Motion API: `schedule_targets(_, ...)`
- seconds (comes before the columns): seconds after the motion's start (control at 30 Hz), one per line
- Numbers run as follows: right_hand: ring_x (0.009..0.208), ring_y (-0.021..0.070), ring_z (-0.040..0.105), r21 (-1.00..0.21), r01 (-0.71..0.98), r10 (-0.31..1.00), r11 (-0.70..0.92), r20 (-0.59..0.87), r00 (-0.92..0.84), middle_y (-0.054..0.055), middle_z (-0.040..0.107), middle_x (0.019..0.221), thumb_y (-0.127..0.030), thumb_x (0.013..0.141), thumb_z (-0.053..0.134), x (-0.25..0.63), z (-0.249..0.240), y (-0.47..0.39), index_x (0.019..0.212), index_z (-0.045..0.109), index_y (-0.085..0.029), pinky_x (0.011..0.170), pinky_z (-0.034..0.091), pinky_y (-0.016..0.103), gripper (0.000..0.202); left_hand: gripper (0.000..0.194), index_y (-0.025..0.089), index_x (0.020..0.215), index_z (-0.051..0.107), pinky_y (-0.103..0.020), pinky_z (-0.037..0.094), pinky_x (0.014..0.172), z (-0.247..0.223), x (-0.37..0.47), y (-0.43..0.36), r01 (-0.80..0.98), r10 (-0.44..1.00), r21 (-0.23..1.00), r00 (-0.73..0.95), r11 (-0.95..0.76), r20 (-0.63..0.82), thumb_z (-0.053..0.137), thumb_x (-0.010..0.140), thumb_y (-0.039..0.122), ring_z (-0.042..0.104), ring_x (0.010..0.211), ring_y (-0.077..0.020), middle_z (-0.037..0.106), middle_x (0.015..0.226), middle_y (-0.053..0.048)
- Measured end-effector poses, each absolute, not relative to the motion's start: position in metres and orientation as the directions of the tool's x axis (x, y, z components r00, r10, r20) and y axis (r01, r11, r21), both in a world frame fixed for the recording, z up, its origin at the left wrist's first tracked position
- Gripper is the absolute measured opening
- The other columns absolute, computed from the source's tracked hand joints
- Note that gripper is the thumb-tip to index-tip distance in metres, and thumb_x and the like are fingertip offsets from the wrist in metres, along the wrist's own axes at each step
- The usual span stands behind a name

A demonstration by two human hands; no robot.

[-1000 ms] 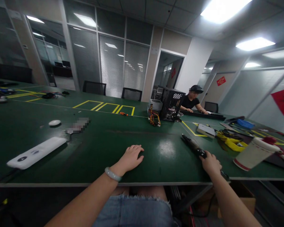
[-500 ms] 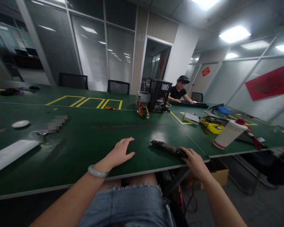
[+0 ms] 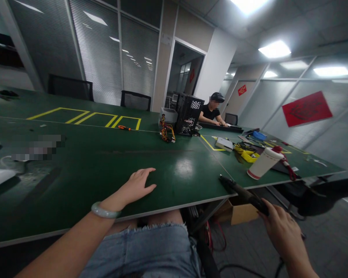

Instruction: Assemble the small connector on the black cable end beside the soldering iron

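In the head view my right hand (image 3: pixel 281 222) grips the rear end of a dark electric screwdriver (image 3: pixel 245 195). The tool slants across the table's front edge, its tip pointing away from me above the green top. My left hand (image 3: pixel 137 185) is palm down at the front of the green table (image 3: pixel 104 166), fingers stretched out and thumb apart, holding nothing. A pale bangle (image 3: pixel 104 211) circles the left wrist.
Farther back stand a black computer case (image 3: pixel 188 116) and a power supply (image 3: pixel 168 116) with loose cables. An orange screwdriver (image 3: pixel 124 127) lies left of them. A white cup (image 3: pixel 263 164) and a yellow tray (image 3: pixel 249 156) are at the right; a co-worker (image 3: pixel 211 112) sits beyond.
My right hand has moved right and toward me, taking the electric screwdriver off the tabletop and past the edge. My left hand keeps its pose. The view has turned slightly right.
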State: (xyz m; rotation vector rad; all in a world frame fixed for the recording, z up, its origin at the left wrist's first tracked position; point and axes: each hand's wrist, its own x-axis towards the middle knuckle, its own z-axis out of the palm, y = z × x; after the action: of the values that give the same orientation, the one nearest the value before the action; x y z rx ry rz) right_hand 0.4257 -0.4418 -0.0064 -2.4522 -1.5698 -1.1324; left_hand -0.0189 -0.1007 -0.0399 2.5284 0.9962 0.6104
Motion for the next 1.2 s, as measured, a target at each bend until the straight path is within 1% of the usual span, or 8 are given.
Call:
schedule_targets(0.17,0.095,0.0351,0.060,0.419,0.738,0.765,-0.529,0.611,0.201,0.012,0.061,0.116,-0.033,0.092,0.042,0.412,0.027,-0.478,0.146,0.031,-0.026,0.075,0.046,0.046,0.056,0.064,0.024,0.138,0.038,-0.046,0.032,0.105,-0.040,-0.019,-0.100,0.541,0.702,0.479,0.660,-0.691,0.267,0.054,0.082,0.052,0.042,0.127,-0.0309,0.047,0.135,-0.010)
schedule_targets(0.37,0.101,0.0369,0.059,0.385,0.721,0.662,-0.576,0.737,0.135,0.006,0.060,0.128,-0.031,0.091,0.045,0.370,0.090,-0.468,0.148,0.026,-0.038,0.082,0.042,0.051,0.061,0.066,0.024,0.137,0.039,-0.046,0.034,0.105,-0.036,-0.019,-0.103,0.540,0.717,0.500,0.638,-0.677,0.281,0.057,0.081,0.053,0.045,0.125,-0.0317,0.049,0.134,-0.011)
schedule_targets(0.5,0.100,0.0338,0.060,0.425,0.749,0.610,-0.508,0.792,-0.036,0.006,0.060,0.127,-0.031,0.088,0.057,0.347,0.131,-0.433,0.146,0.032,-0.036,0.090,0.039,0.049,0.064,0.067,0.025,0.139,0.036,-0.045,0.035,0.105,-0.033,-0.022,-0.107,0.525,0.724,0.528,0.622,-0.668,0.298,0.057,0.081,0.052,0.044,0.126,-0.0313,0.046,0.136,-0.011)
schedule_targets(0.6,0.102,0.0318,0.058,0.415,0.777,0.556,-0.473,0.825,-0.102,0.007,0.062,0.123,-0.028,0.086,0.061,0.331,0.156,-0.392,0.139,0.046,-0.031,0.095,0.035,0.046,0.055,0.069,0.024,0.140,0.033,-0.045,0.035,0.106,-0.033,-0.022,-0.106,0.508,0.731,0.553,0.601,-0.661,0.322,0.057,0.082,0.053,0.043,0.127,-0.0309,0.044,0.137,-0.011)
schedule_targets(0.7,0.106,0.0291,0.055,0.397,0.848,0.508,-0.350,0.841,-0.185,0.009,0.059,0.123,-0.024,0.087,0.059,0.308,0.178,-0.342,0.132,0.053,-0.025,0.097,0.031,0.043,0.046,0.070,0.023,0.141,0.031,-0.045,0.033,0.108,-0.032,-0.022,-0.104,0.500,0.738,0.559,0.568,-0.661,0.365,0.056,0.083,0.052,0.040,0.130,-0.0298,0.043,0.140,-0.011)
schedule_targets(0.8,0.110,0.0295,0.051,0.373,0.911,0.523,-0.175,0.819,-0.235,0.011,0.056,0.124,-0.025,0.091,0.055,0.278,0.196,-0.286,0.134,0.050,-0.022,0.097,0.029,0.044,0.044,0.064,0.022,0.139,0.036,-0.044,0.032,0.109,-0.027,-0.022,-0.105,0.495,0.742,0.563,0.539,-0.662,0.399,0.056,0.084,0.048,0.040,0.129,-0.0284,0.045,0.139,-0.010)
schedule_targets(0.97,0.118,0.0317,0.042,0.315,0.942,0.599,0.117,0.734,-0.320,0.010,0.049,0.130,-0.025,0.094,0.048,0.230,0.194,-0.194,0.140,0.041,-0.022,0.098,0.025,0.046,0.046,0.027,0.022,0.105,0.064,-0.035,0.046,0.092,-0.009,-0.027,-0.114,0.457,0.720,0.603,0.622,-0.654,0.309,0.049,0.090,0.038,0.060,0.102,-0.0223,0.066,0.109,-0.005)
schedule_targets(1.2,0.115,0.0312,0.043,0.179,0.934,0.738,0.308,0.574,-0.353,0.012,0.048,0.131,-0.029,0.096,0.045,0.184,0.121,-0.094,0.139,0.041,-0.024,0.096,0.024,0.044,0.044,0.017,0.023,0.096,0.068,-0.027,0.045,0.083,0.000,-0.026,-0.121,0.439,0.649,0.536,0.698,-0.721,0.301,0.054,0.088,0.029,0.062,0.089,-0.0168,0.069,0.096,0.000)
